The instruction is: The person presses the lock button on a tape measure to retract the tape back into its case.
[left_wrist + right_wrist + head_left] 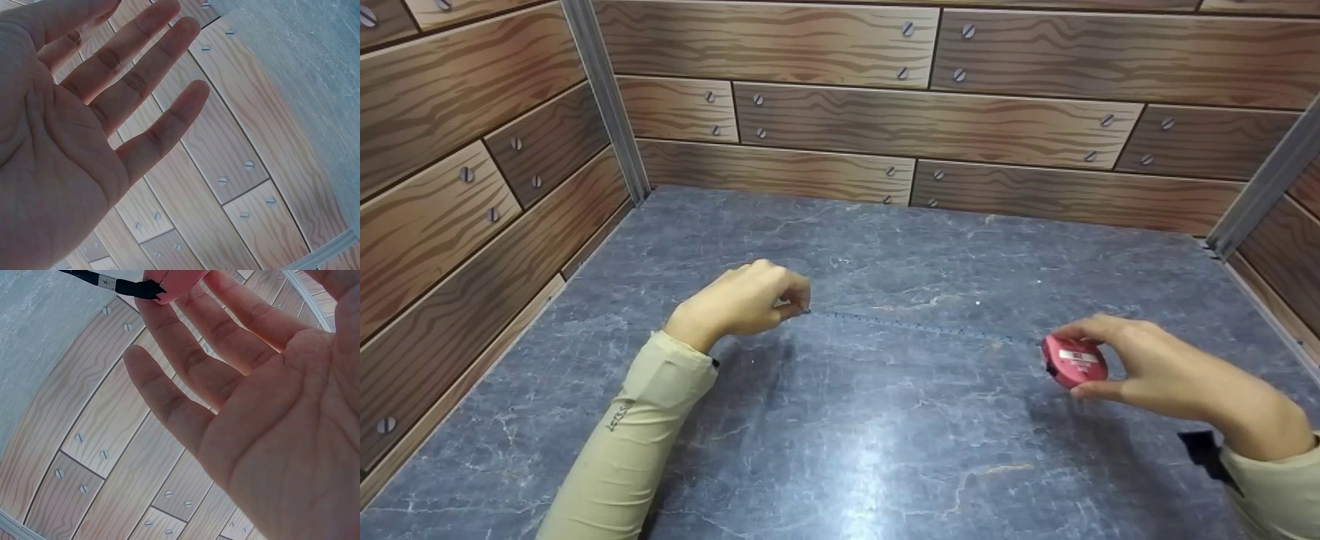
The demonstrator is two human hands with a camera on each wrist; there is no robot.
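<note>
A round red tape measure (1076, 361) with a white label is held in my right hand (1174, 367), fingers on its top edge and thumb below. Its thin bluish tape (915, 325) is drawn out leftward, stretched above the tabletop. At the far end of that tape, my left hand (746, 300) pinches the tip between thumb and forefinger. The left wrist view shows the other fingers (152, 73) extended loosely; the pinch lies out of its frame. Part of the red case shows at the top of the right wrist view, with a black cord (121, 285) beside it.
Both hands are over a dark blue-grey marbled tabletop (840, 420). Wood-patterned panels (825, 116) rise behind it and at the left and right. Grey metal posts (611, 105) stand at the back corners.
</note>
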